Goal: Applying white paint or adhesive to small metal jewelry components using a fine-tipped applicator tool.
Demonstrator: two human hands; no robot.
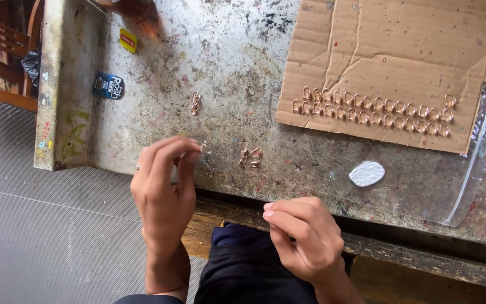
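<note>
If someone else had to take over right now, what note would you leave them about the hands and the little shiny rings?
Left hand: raised at the bench edge, fingertips pinched together; whatever they hold is too small to tell.
Right hand: lower, curled, fingers pinched; nothing clearly visible in it.
Small rose-gold metal rings: two neat rows lie on the brown cardboard sheet.
Loose ones: a small cluster near the left hand, another farther up, a single ring beside the cardboard.
Done: the two rows are laid out.
Left: the loose rings are not in rows.
Also there: white oval piece, clear plastic bag.

Small coppery rings (250,156) — loose cluster on the worn tabletop.
</note>
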